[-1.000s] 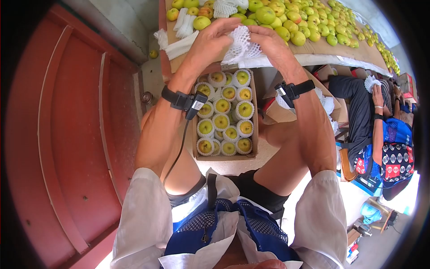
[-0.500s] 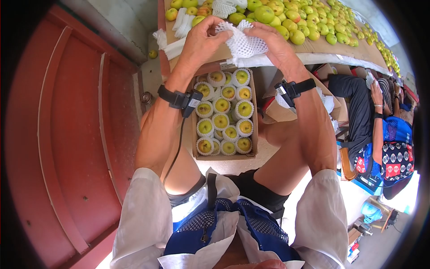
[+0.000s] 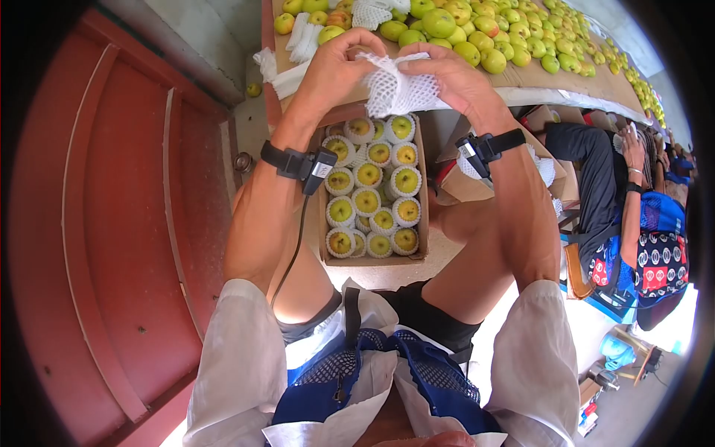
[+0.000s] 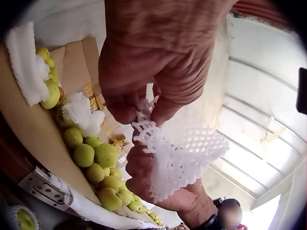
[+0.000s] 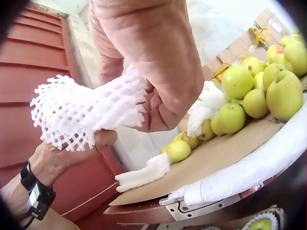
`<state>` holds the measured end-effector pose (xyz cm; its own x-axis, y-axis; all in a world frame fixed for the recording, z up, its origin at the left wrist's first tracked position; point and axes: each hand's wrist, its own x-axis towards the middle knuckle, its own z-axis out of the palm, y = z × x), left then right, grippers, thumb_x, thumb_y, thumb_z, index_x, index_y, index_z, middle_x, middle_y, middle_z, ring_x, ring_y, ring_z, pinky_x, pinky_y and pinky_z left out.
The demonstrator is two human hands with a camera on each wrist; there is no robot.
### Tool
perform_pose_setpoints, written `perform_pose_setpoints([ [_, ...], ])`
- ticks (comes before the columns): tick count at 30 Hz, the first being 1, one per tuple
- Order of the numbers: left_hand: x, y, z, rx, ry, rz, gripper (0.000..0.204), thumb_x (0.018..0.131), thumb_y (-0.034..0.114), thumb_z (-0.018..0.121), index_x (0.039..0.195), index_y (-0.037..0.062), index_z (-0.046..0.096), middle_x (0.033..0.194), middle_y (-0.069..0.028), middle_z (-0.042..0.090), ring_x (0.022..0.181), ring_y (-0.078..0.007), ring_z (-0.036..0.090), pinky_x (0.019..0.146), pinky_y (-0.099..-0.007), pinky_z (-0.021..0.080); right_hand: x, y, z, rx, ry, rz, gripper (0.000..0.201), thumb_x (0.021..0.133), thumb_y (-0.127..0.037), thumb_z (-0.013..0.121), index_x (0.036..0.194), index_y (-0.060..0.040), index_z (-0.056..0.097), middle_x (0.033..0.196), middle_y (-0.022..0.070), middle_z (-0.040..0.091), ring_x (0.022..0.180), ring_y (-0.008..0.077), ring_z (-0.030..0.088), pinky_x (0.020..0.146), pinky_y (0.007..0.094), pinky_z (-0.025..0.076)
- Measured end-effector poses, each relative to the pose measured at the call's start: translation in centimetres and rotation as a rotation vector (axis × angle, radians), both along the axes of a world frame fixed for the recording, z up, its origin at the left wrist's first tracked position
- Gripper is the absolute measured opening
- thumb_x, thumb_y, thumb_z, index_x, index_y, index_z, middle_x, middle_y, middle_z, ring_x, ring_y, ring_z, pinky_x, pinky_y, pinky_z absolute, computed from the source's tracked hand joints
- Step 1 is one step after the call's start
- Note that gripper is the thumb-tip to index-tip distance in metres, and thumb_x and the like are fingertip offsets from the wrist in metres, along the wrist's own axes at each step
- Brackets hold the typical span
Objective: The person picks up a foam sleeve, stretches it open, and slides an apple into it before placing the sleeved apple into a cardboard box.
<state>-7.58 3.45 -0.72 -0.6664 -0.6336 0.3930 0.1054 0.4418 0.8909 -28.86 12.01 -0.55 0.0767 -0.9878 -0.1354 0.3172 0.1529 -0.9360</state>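
Note:
A white foam net sleeve (image 3: 406, 91) is stretched between both hands at the table's near edge, and no apple shows inside it. My left hand (image 3: 331, 71) pinches one end between thumb and fingers; the left wrist view shows the mesh bunched at those fingertips. At the other side my right hand (image 3: 460, 80) grips the sleeve, its thumb along the top edge. In the right wrist view the net (image 5: 62, 112) fans out wide toward the left. Below the hands stands a carton (image 3: 423, 249) of apples, each visible one in a foam sleeve.
Loose green apples (image 3: 514, 52) cover much of the cardboard-topped table (image 3: 588, 86). More foam sleeves (image 3: 305, 41) lie at its left end. A red metal door (image 3: 141, 223) stands on the left. To the right are an open carton (image 3: 477, 186) and another seated person (image 3: 633, 231).
Both hands have drawn slightly nearer the body, with the foam sleeve now hanging more open and lower between them. The right thumb has shifted onto its upper edge. The carton has not moved.

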Motion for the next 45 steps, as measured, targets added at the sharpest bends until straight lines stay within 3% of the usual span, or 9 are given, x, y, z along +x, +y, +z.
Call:
perform_pose_setpoints([
  [6, 0.6, 0.3, 0.6, 0.442, 0.055, 0.195, 0.033, 0.1, 0.029, 0.062, 0.119, 0.0024, 0.063, 0.112, -0.0045, 0.067, 0.105, -0.0144, 0.064, 0.077, -0.0249, 0.048, -1.1, -1.1, -1.3, -0.079, -0.038, -0.31, 0.033, 0.084, -0.004, 0.074, 0.114, 0.004, 0.062, 0.1, 0.0106, 0.069, 0.088, 0.0184, 0.068, 0.078, 0.0289, 0.055],
  [12, 0.3, 1.9, 1.1, 0.686, -0.19, -0.179, 0.058, 0.097, 0.048, 0.064, 0.13, 0.0011, 0.058, 0.123, -0.0068, 0.065, 0.111, -0.0169, 0.063, 0.087, -0.029, 0.048, -1.0, -1.0, -1.3, -0.172, -0.083, -0.494, 0.029, 0.083, -0.008, 0.076, 0.106, 0.004, 0.063, 0.089, 0.0065, 0.067, 0.079, 0.0147, 0.064, 0.066, 0.0271, 0.049],
  [16, -1.8, 3.5, 0.2, 0.663, -0.006, -0.121, 0.047, 0.097, 0.037, 0.067, 0.128, 0.0018, 0.06, 0.122, -0.0069, 0.065, 0.113, -0.0161, 0.061, 0.09, -0.0294, 0.048, 0.0, -1.4, -1.8, -0.178, 0.069, -0.456, 0.033, 0.083, -0.014, 0.078, 0.106, 0.0035, 0.063, 0.09, 0.0054, 0.065, 0.073, 0.0115, 0.059, 0.059, 0.0255, 0.043],
  [21, -1.7, 3.1, -0.7, 0.833, 0.304, 0.029, 0.037, 0.096, 0.02, 0.068, 0.126, 0.0, 0.06, 0.12, -0.0061, 0.066, 0.111, -0.0165, 0.061, 0.093, -0.0323, 0.049, 2.1, -0.5, -1.0, -0.143, 0.201, -0.385, 0.045, 0.082, -0.021, 0.08, 0.114, 0.0048, 0.062, 0.093, 0.004, 0.065, 0.077, 0.0119, 0.057, 0.063, 0.0257, 0.042],
  [28, -1.6, 3.2, -0.6, 0.756, 0.272, 0.082, 0.03, 0.093, 0.01, 0.068, 0.12, -0.0008, 0.063, 0.115, -0.0084, 0.069, 0.104, -0.0189, 0.066, 0.093, -0.0359, 0.053, 2.8, 0.3, 0.5, -0.13, 0.241, -0.302, 0.03, 0.086, -0.017, 0.076, 0.11, -0.0018, 0.066, 0.094, 0.0004, 0.068, 0.08, 0.0081, 0.059, 0.069, 0.0243, 0.045],
  [31, -1.8, 3.2, -0.7, 0.804, 0.306, 0.11, 0.027, 0.092, 0.007, 0.067, 0.118, -0.0019, 0.064, 0.113, -0.0095, 0.069, 0.101, -0.0189, 0.067, 0.089, -0.0347, 0.054, 3.2, -1.3, -1.4, -0.348, 0.387, -0.42, 0.036, 0.082, -0.023, 0.078, 0.106, 0.0005, 0.067, 0.094, 0.007, 0.071, 0.088, 0.016, 0.064, 0.075, 0.0319, 0.05],
  [34, -2.0, 3.9, -0.4, 0.758, 0.289, 0.169, 0.026, 0.091, 0.004, 0.067, 0.116, -0.0031, 0.064, 0.111, -0.0105, 0.069, 0.097, -0.0188, 0.068, 0.085, -0.0331, 0.055, 3.8, -1.0, -1.6, -0.378, 0.835, -0.529, 0.031, 0.082, -0.02, 0.075, 0.106, -0.0026, 0.066, 0.097, 0.0113, 0.071, 0.089, 0.0238, 0.067, 0.079, 0.0363, 0.053],
  [37, -2.0, 4.1, -0.3, 0.739, 0.277, 0.172, 0.026, 0.091, 0.002, 0.066, 0.116, -0.004, 0.064, 0.111, -0.0113, 0.069, 0.095, -0.0184, 0.068, 0.083, -0.0321, 0.055, 4.7, -0.2, -0.8, -0.44, 1.011, -0.563, 0.029, 0.081, -0.017, 0.073, 0.106, -0.0054, 0.065, 0.099, 0.0142, 0.07, 0.092, 0.0309, 0.067, 0.079, 0.0398, 0.053],
  [45, -1.6, 4.3, -0.5, 0.69, 0.173, 0.115, 0.024, 0.098, 0.011, 0.054, 0.115, -0.0052, 0.058, 0.105, -0.0095, 0.063, 0.093, -0.0175, 0.062, 0.084, -0.0359, 0.054, 5.7, 0.8, -0.2, -0.475, 1.149, -0.559, 0.026, 0.081, -0.016, 0.069, 0.106, -0.0097, 0.064, 0.1, 0.0107, 0.067, 0.093, 0.0329, 0.066, 0.079, 0.0436, 0.052],
])
